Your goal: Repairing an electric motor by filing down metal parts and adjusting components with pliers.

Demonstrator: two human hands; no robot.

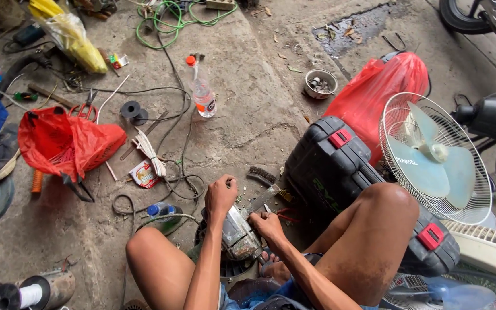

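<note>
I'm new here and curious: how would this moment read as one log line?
left hand: gripping motor housing | right hand: on housing's side | nearby: wire brush, black toolcase

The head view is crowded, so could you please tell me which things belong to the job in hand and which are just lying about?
In hand:
left hand
right hand
grey metal motor housing, held by both
flat metal file against it

Lying about:
clear plastic bottle with orange cap
red plastic bag
black tool case with red latches
white fan
small metal bowl
</note>
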